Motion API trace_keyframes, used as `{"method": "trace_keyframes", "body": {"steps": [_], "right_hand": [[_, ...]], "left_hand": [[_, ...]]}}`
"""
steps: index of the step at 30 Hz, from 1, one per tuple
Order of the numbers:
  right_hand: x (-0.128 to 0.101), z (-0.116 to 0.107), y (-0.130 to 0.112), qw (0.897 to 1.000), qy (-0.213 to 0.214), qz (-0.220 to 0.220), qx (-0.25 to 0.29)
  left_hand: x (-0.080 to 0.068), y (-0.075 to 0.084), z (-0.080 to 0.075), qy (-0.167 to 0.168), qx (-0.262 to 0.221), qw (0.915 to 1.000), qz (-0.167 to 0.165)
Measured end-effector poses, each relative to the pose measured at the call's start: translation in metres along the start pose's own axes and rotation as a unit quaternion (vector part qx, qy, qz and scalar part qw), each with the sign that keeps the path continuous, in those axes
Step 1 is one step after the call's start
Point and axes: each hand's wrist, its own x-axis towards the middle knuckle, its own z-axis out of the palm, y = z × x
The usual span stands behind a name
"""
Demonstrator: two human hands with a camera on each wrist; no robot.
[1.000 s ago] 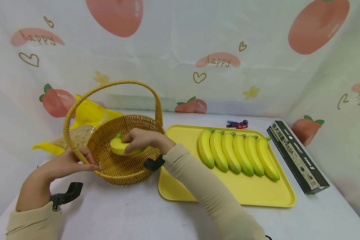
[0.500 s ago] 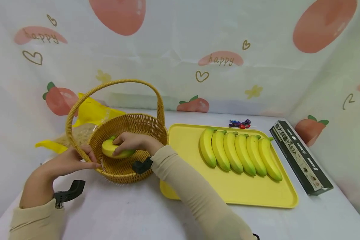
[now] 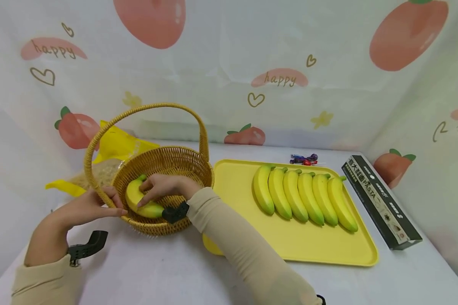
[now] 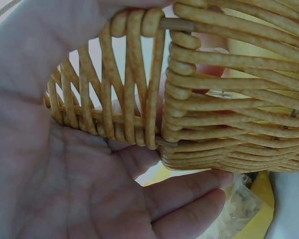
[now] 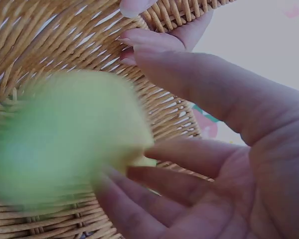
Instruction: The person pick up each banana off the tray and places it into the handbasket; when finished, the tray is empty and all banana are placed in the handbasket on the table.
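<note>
A yellow wicker basket with a tall arched handle stands at the left of the table. My left hand holds it at the base of the handle; the left wrist view shows the woven handle foot between thumb and fingers. Inside the basket lies a banana, green at its ends. Over it is my right hand, fingertips right at the peel. From the right wrist the banana looks blurred, the thumb stretched out apart from it and the other fingers fairly straight beside it.
Several bananas lie in a row on a yellow tray right of the basket. Beyond the tray are wrapped lollipops. A black pasta box lies along its right side. Behind the basket rests a yellow bag.
My right hand has moved left and nearer within the basket, and the banana has turned against the basket's left side. The right thumb has come away from it. My left hand keeps its hold.
</note>
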Motion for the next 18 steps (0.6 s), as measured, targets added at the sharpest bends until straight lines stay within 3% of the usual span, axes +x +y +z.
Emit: {"method": "trace_keyframes", "body": {"steps": [10, 15, 18], "right_hand": [[0.0014, 0.0019, 0.0001, 0.996, -0.043, 0.013, 0.077], [-0.0008, 0.0002, 0.0000, 0.997, -0.031, 0.004, 0.067], [-0.0032, -0.0015, -0.0001, 0.999, -0.017, -0.018, 0.022]], "left_hand": [[-0.0018, 0.0015, -0.0009, 0.004, 0.000, 1.0000, -0.001], [-0.0016, 0.0021, -0.0019, 0.002, -0.003, 1.0000, -0.004], [-0.0009, 0.0024, -0.0023, -0.001, -0.001, 0.9999, -0.011]]}}
